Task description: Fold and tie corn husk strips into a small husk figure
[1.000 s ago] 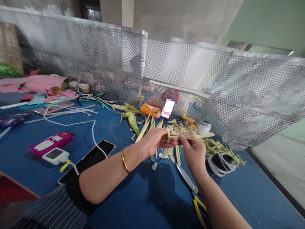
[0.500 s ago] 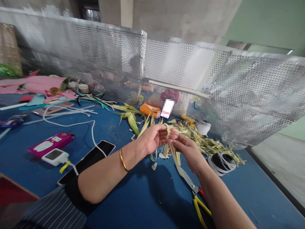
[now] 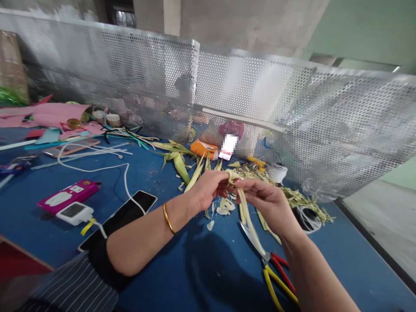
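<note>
My left hand [image 3: 209, 188], with a gold bangle on its wrist, pinches a pale corn husk strip [image 3: 245, 210] at its looped upper end. Close beside it, my right hand [image 3: 264, 197] has thumb and fingers closed on the same strip, just below the loop. The strip's long tail hangs down over the blades of the scissors [image 3: 264, 255], which lie on the table with red and yellow handles. Several husk leaves [image 3: 180, 169] and small pale scraps [image 3: 224, 207] lie behind and under the hands. The fingertips partly hide the loop.
A spool of white cord [image 3: 307, 219] stands at the right near shredded husk [image 3: 292, 197]. A lit phone [image 3: 228, 147] leans by an orange pack [image 3: 204, 148]. Left are a dark phone [image 3: 133, 212], a magenta power bank [image 3: 69, 195] and a white cable. Perforated metal panels [image 3: 243, 82] border the back.
The strip's tail, earlier stretched to the right, now hangs down over the scissors. My right hand dropped, then rose and shifted right, turning. My left hand stays almost in place.
</note>
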Tool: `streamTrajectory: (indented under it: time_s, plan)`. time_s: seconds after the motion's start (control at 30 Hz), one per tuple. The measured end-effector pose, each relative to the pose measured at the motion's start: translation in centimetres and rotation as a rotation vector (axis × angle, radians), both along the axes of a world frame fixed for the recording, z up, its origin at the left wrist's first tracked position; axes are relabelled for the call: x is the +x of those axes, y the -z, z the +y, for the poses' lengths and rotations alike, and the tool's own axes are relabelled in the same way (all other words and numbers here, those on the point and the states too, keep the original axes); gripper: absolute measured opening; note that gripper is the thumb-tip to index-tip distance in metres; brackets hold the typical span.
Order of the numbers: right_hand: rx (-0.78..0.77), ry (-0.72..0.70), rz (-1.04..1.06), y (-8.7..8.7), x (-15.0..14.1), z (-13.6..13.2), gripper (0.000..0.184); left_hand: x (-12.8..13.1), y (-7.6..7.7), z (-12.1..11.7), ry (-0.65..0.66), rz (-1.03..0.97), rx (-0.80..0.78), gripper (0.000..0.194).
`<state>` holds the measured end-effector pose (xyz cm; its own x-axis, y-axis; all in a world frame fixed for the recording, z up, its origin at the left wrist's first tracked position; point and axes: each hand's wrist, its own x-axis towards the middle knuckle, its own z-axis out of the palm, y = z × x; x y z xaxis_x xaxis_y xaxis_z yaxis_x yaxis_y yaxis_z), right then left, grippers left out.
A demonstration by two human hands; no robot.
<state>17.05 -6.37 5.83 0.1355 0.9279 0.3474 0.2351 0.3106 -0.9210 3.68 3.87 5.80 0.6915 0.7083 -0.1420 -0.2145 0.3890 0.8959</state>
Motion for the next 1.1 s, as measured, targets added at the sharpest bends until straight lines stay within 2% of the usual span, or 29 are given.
streamTrajectory:
  time_s: [0.07,0.17,0.23,0.37,0.5,0.57,0.7,0.93,1.0,1.1]
  plan:
    - [0.11,0.159,-0.163,0.1,0.0,0.0,0.008,0.0,0.2,-0.2,0.032,0.034,0.084,0.018]
    - [0.278,0.406,-0.388,0.3,0.0,0.2,0.012,0.0,0.3,-0.5,0.114,0.072,0.195,0.019]
    - [0.269,0.442,-0.45,0.6,0.0,0.3,0.013,0.0,0.2,-0.8,0.174,0.092,0.249,0.021]
    - [0.146,0.466,-0.557,0.9,-0.2,0.3,0.021,-0.1,0.2,-1.1,0.24,0.126,0.26,0.021]
    - [0.191,0.583,-0.778,0.9,-0.4,0.2,0.024,-0.1,0.2,-1.1,0.264,0.155,0.246,0.022]
    - [0.15,0.579,-0.769,1.1,-0.4,0.3,0.025,-0.1,0.3,-1.0,0.26,0.169,0.244,0.022]
    - [0.032,0.535,-0.618,1.4,-0.3,0.6,0.028,-0.1,0.7,-0.8,0.216,0.173,0.222,0.024]
    - [0.011,0.546,-0.415,1.7,-0.4,1.1,0.032,-0.2,0.4,-1.0,0.221,0.098,0.122,0.022]
    - [-0.006,0.564,-0.388,1.9,-0.4,1.3,0.032,-0.2,0.3,-1.2,0.23,0.107,0.174,0.019]
    - [-0.025,0.584,-0.341,2.0,-0.6,1.5,0.029,-0.2,0.3,-1.5,0.145,0.117,0.297,0.02]
